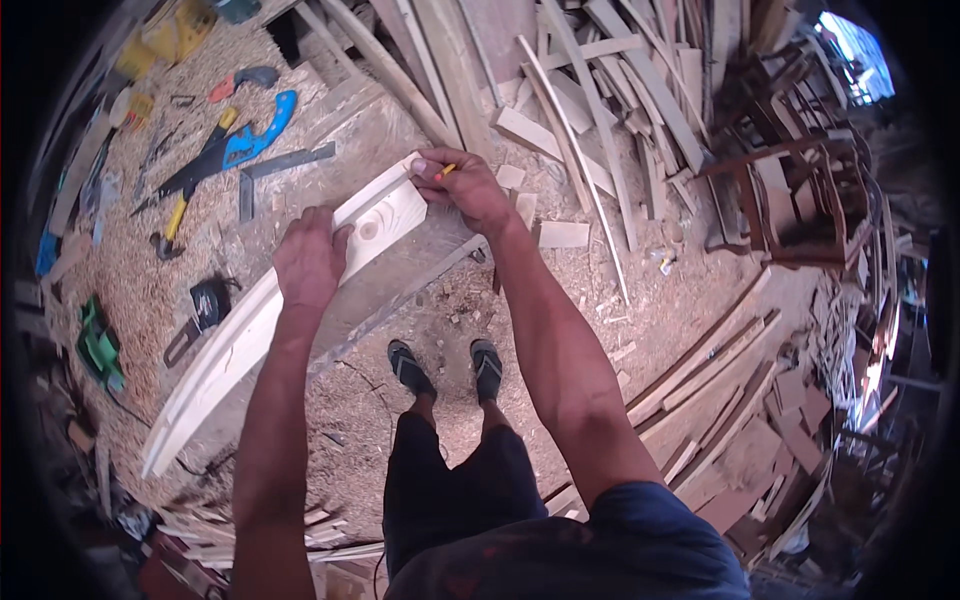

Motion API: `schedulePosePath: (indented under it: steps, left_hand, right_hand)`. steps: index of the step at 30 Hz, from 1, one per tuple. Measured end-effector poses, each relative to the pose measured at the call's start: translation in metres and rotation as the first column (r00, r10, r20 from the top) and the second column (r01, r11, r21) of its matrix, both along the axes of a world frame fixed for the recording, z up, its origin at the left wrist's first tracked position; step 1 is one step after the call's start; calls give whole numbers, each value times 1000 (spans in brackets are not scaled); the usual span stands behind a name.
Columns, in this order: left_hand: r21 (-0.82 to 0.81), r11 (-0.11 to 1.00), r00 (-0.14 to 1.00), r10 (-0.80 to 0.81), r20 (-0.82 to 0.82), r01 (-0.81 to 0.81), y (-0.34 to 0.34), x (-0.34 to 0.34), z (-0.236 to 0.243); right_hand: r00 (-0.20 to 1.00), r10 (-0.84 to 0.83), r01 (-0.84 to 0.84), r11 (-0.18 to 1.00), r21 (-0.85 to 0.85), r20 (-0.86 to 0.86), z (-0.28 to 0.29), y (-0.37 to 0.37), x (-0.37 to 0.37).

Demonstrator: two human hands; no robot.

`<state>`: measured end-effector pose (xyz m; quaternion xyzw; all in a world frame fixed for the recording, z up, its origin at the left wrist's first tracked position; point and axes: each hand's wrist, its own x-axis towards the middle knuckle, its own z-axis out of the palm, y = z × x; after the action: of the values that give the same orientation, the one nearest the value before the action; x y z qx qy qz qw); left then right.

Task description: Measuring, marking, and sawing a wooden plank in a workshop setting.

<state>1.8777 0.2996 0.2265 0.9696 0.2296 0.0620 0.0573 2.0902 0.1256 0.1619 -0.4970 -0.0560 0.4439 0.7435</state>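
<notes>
Your left hand presses flat on a pale board lying along the desk's near edge; your right hand grips a pencil, apparently marking the board's far end, which next needs steady pressure.

Not much of that sort lies about this workshop. At the upper left of the frame, on the sawdust near the edge, sits a yellow box-like pack, flat and tilted, with dark marks on its face that are too blurred to make out. Just below it, still at the upper left, lies a small round white tub with a small yellow packet touching it. Right of centre, among the offcuts, a little clear bottle with a yellow label lies on its side.
</notes>
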Motion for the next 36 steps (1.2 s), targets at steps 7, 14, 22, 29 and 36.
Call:
schedulePosePath:
  steps: [7,14,22,29,36]
  left_hand:
    - [-31,999,999,-12,-34,11,-10,-3,-3]
    - [-26,999,997,31,-66,-33,-24,-3,-6]
    - [-11,998,990,60,-129,-62,-29,-6,-4]
    - [23,999,997,35,-74,-34,-29,-7,-9]
    - [36,999,995,34,-91,-31,-32,-3,-9]
  right_hand:
    - [998,49,-52,996,66,44,-7,-14,1]
    - [994,59,-68,993,99,94,-22,-23,0]
    - [989,64,-78,991,107,131,-28,-23,-4]
    - [990,52,-65,993,98,130,-28,-24,-5]
    - [986,57,-74,992,105,158,-27,-28,-3]
